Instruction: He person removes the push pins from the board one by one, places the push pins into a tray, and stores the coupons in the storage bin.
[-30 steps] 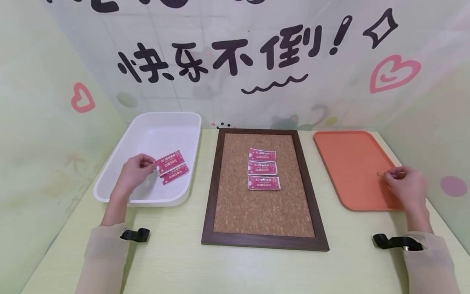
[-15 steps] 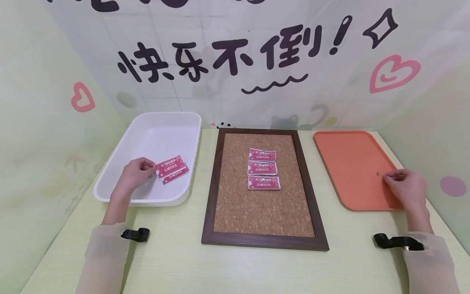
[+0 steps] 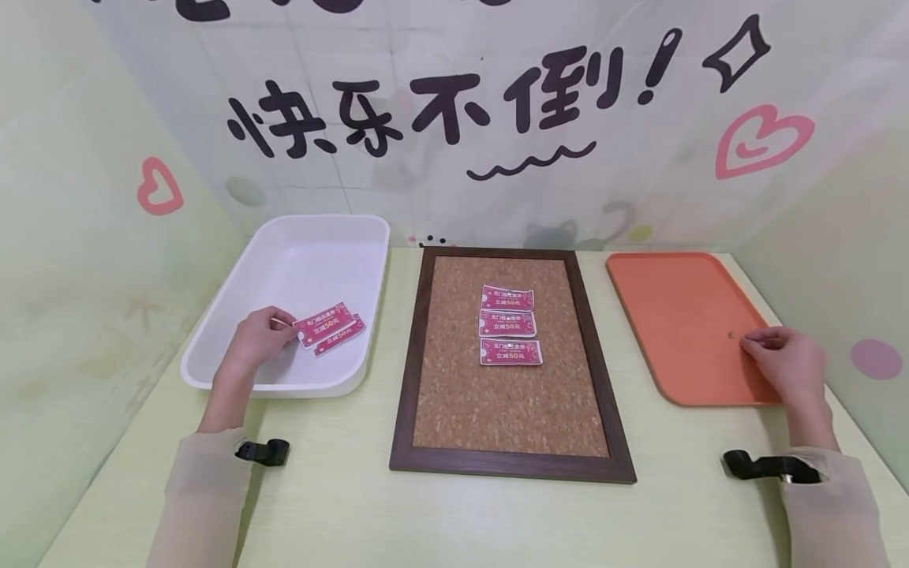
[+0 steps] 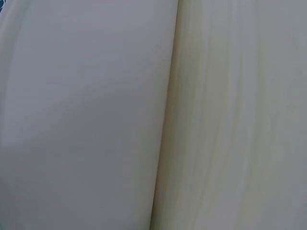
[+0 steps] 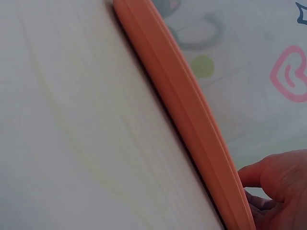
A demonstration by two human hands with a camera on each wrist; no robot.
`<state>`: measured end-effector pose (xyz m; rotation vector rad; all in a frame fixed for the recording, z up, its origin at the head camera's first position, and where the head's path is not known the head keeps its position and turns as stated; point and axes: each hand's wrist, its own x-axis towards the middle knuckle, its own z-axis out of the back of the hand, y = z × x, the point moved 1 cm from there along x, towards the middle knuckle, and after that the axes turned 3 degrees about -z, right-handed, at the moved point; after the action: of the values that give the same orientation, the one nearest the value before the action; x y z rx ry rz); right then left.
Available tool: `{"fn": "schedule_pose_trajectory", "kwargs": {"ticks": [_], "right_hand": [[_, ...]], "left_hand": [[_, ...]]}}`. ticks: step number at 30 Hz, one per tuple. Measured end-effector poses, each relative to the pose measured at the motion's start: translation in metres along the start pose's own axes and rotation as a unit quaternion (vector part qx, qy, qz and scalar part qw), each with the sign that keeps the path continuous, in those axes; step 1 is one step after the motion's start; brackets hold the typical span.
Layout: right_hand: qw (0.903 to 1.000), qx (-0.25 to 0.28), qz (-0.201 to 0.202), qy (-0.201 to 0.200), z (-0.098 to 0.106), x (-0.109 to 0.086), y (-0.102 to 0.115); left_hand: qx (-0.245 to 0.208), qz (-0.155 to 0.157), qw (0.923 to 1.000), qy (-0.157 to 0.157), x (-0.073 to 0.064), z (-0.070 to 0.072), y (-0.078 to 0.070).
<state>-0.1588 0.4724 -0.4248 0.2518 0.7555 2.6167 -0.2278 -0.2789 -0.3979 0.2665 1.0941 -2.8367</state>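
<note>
My left hand (image 3: 263, 341) pinches a pink printed coupon (image 3: 323, 325) by its left end, above the white basin (image 3: 298, 244). Under it, partly covered, a second coupon (image 3: 339, 338) lies in the basin. At the orange tray (image 3: 682, 315), my right hand (image 3: 788, 363) has its thumb and finger bent together low over the right side. Whether they hold something small is hidden. Just left of the fingertips sits a tiny brownish thing (image 3: 731, 335), too small to identify. The tray's rim (image 5: 192, 115) hides the fingertips of the right hand (image 5: 283, 196) in the right wrist view.
Between basin and tray lies a dark-framed cork board (image 3: 504, 410). Three matching coupons (image 3: 507, 323) are on it in a column, each with a small pale spot near its top. A printed cloth wall (image 3: 454, 197) stands behind the table (image 3: 341, 489).
The held coupon has moved slightly down and left, with its far end turning a little. The right thumb and fingers have drawn together, and the tiny brownish thing shows more apart from them.
</note>
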Motion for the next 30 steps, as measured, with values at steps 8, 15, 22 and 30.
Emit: {"fn": "schedule_pose_trajectory", "kwargs": {"ticks": [8, 15, 22, 30], "right_hand": [[1.0, -0.006, -0.001, 0.005, 0.0003, -0.0018, 0.0003], [0.9999, -0.005, 0.0, 0.016, 0.0016, -0.0019, -0.0003], [0.9996, -0.002, 0.011, 0.027, 0.0034, -0.0023, 0.0006], [0.9989, 0.024, 0.009, 0.04, 0.0083, -0.0029, 0.0035]], "left_hand": [[-0.002, 0.007, 0.9999, 0.009, -0.0013, 0.0027, 0.0017], [-0.003, 0.014, 0.9998, 0.011, -0.0022, 0.0024, 0.0011], [-0.01, -0.008, 0.9999, -0.005, -0.0029, 0.0017, -0.0009], [-0.013, -0.031, 0.9992, -0.022, -0.0032, 0.0052, 0.0011]]}}
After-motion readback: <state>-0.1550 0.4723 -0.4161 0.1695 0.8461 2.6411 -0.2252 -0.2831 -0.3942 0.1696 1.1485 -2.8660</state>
